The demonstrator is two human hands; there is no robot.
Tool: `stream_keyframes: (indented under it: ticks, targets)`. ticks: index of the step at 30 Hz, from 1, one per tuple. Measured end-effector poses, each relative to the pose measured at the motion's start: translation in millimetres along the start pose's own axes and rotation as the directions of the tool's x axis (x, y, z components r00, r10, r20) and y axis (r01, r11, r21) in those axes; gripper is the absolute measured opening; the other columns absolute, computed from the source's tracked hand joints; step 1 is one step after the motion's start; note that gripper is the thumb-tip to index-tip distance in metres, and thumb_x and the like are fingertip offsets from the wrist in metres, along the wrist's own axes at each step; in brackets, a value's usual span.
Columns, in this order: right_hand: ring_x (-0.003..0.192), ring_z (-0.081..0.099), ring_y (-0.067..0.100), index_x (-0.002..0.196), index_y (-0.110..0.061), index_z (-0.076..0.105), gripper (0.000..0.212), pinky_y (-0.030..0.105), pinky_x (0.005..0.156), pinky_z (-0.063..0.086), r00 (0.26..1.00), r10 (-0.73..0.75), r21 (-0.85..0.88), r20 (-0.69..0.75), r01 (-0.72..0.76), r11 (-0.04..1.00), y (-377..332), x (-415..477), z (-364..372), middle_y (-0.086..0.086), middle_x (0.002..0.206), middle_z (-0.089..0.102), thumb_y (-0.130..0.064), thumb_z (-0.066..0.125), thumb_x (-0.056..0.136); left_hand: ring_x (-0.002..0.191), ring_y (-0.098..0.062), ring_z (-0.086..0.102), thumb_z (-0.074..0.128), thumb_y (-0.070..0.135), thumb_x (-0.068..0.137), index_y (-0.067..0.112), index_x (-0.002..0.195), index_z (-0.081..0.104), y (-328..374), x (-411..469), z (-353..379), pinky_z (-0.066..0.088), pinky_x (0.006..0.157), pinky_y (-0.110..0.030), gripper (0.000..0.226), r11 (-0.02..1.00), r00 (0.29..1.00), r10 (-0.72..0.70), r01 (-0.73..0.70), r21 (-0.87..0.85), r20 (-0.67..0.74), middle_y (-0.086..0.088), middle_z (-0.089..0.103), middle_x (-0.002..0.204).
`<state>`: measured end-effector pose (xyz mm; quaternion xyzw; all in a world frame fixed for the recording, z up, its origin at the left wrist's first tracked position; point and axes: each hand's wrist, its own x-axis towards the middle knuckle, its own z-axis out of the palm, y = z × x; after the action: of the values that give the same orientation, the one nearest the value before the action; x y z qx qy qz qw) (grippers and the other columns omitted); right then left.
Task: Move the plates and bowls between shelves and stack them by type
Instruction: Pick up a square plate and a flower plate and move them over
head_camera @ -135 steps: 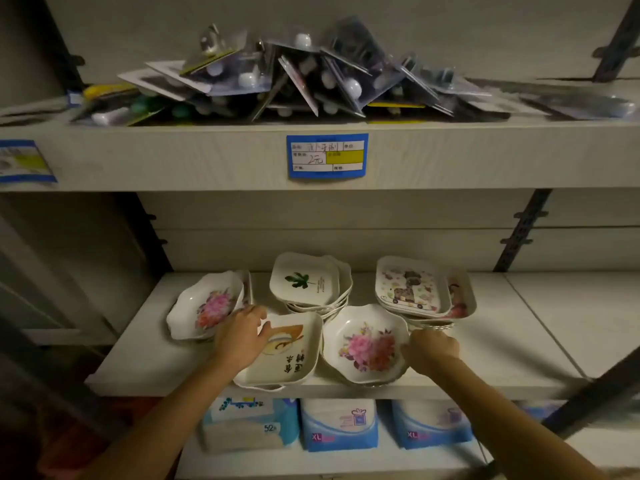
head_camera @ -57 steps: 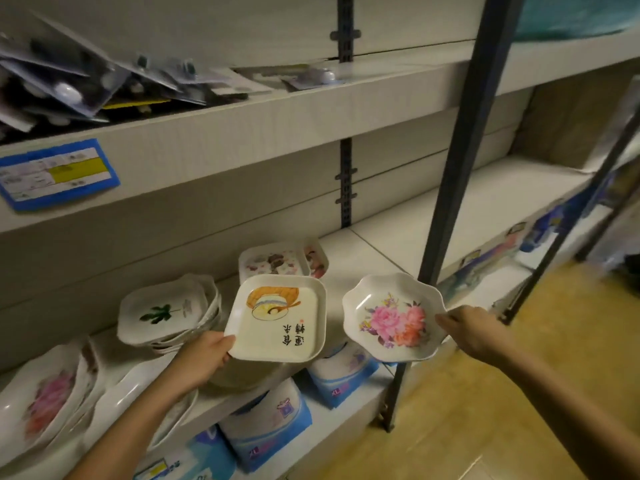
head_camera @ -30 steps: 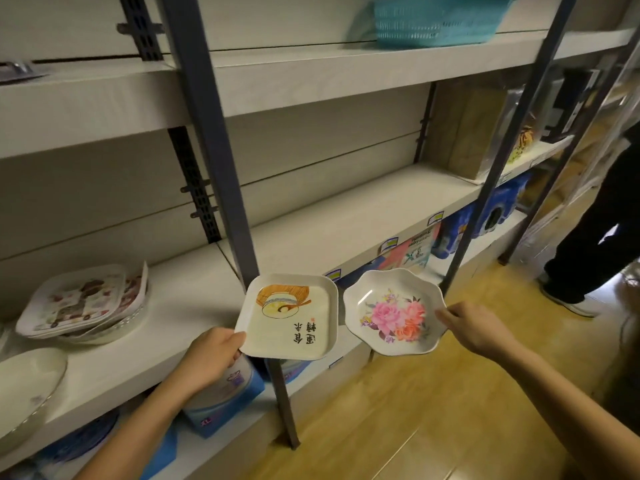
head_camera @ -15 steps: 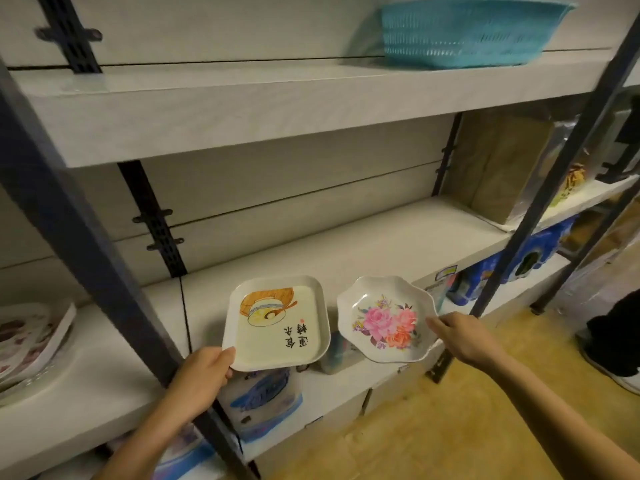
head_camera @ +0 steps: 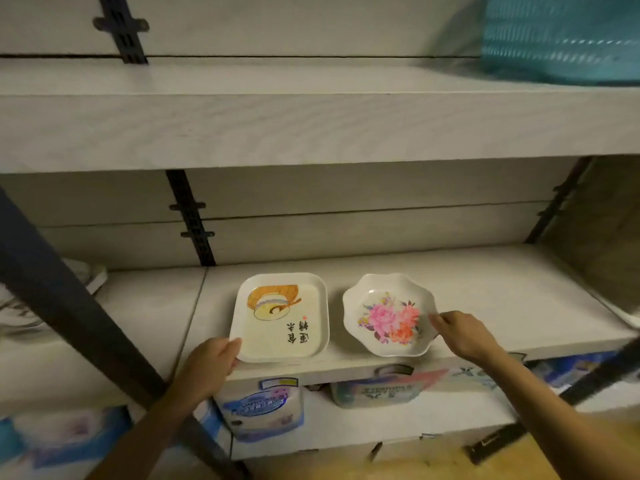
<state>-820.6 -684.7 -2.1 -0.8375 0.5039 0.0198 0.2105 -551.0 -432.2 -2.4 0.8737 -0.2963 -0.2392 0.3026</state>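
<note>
Both should land flat, back from the shelf's (head_camera: pixel 485 299) front edge; left hand (head_camera: pixel 207 362) grips the plate (head_camera: pixel 280 320), right hand (head_camera: pixel 464 334) pinches the bowl (head_camera: pixel 388 315).

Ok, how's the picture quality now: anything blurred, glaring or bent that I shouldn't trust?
Head view: dim warm light, no glare; prints on the square plate and flower bowl read clearly at centre; teal basket top right is smeared; packages under the shelf are soft; shelf edges bow from the wide lens.

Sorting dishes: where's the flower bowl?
Head view: the bowl is right of centre at the shelf front, right of the square plate, right hand holding its rim.
</note>
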Motion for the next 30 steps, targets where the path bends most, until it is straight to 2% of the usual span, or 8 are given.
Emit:
stream_keyframes:
  ticks: [5,11,16,18,22,26,28,30]
  targets:
    - [0.104,0.060,0.033,0.111,-0.006,0.064,0.054,0.035,0.086,0.046,0.994,-0.059,-0.037,0.089,0.062,0.997,11.0,65.1,1.6,0.016,0.117,0.065,-0.039,0.022,0.100,0.058,-0.009,0.042,0.036,0.020,0.098,0.019,0.060,0.042,11.7,4.3,17.8,0.032,0.057,-0.014,0.038,0.994,0.992,-0.099,0.101,0.034,-0.073,0.003,0.043,0.060]
    - [0.113,0.057,0.033,0.121,-0.005,0.057,0.053,0.034,0.092,0.044,0.985,-0.039,-0.060,0.171,0.050,0.997,0.5,119.0,6.9,0.017,0.126,0.060,-0.038,0.021,0.100,0.055,-0.013,0.042,0.038,0.021,0.098,0.016,0.058,0.044,19.6,12.4,24.2,0.033,0.055,-0.019,0.041,0.987,0.978,-0.160,0.160,-0.010,-0.135,0.000,0.044,0.058]
    - [0.119,0.054,0.030,0.127,-0.003,0.052,0.052,0.032,0.096,0.042,0.968,-0.009,-0.075,0.251,0.029,0.997,-10.2,140.9,11.8,0.016,0.131,0.056,-0.035,0.022,0.101,0.055,-0.008,0.041,0.037,0.022,0.098,0.019,0.058,0.043,28.3,22.2,24.3,0.031,0.053,-0.015,0.040,0.988,0.977,-0.146,0.153,0.032,-0.155,0.002,0.044,0.059]
    - [0.117,0.055,0.029,0.127,-0.003,0.052,0.054,0.032,0.095,0.043,0.967,0.008,-0.084,0.255,0.014,0.996,-11.9,148.5,14.7,0.016,0.130,0.057,-0.037,0.020,0.101,0.055,-0.009,0.041,0.037,0.022,0.098,0.017,0.058,0.044,30.6,26.6,24.8,0.032,0.055,-0.016,0.041,0.989,0.977,-0.142,0.146,0.013,-0.157,0.001,0.044,0.058]
    - [0.098,0.058,0.027,0.125,-0.006,0.056,0.061,0.028,0.081,0.041,0.963,0.046,-0.055,0.264,-0.033,0.998,-12.5,157.1,17.0,0.016,0.122,0.061,-0.046,0.018,0.099,0.057,-0.011,0.044,0.038,0.022,0.098,0.016,0.059,0.046,30.7,35.6,27.1,0.034,0.058,-0.020,0.040,0.986,0.977,-0.164,0.159,-0.042,-0.134,-0.001,0.047,0.060]
    - [0.112,0.056,0.028,0.123,-0.009,0.055,0.065,0.032,0.090,0.043,0.973,0.070,-0.091,0.222,-0.051,0.995,-12.1,152.2,8.2,0.014,0.125,0.059,-0.054,0.016,0.096,0.061,-0.014,0.047,0.037,0.022,0.098,0.015,0.062,0.048,26.5,49.2,32.4,0.035,0.059,-0.021,0.038,0.986,0.980,-0.164,0.160,-0.048,-0.112,-0.002,0.049,0.063]
    - [0.110,0.057,0.028,0.121,-0.010,0.054,0.067,0.034,0.091,0.044,0.981,0.065,-0.124,0.185,-0.042,0.991,-7.0,147.8,2.8,0.013,0.123,0.060,-0.057,0.014,0.095,0.058,-0.014,0.045,0.037,0.022,0.098,0.015,0.060,0.047,25.7,60.2,35.0,0.034,0.056,-0.022,0.040,0.985,0.981,-0.173,0.171,-0.031,-0.092,-0.002,0.048,0.061]
    - [0.100,0.059,0.026,0.108,-0.013,0.057,0.063,0.036,0.090,0.046,0.986,0.034,-0.172,0.163,-0.006,0.985,2.0,142.3,-3.2,0.010,0.109,0.064,-0.059,0.015,0.094,0.056,-0.014,0.043,0.037,0.022,0.098,0.015,0.057,0.046,25.9,72.9,37.2,0.031,0.054,-0.024,0.042,0.984,0.982,-0.178,0.178,-0.004,-0.064,-0.002,0.046,0.058]
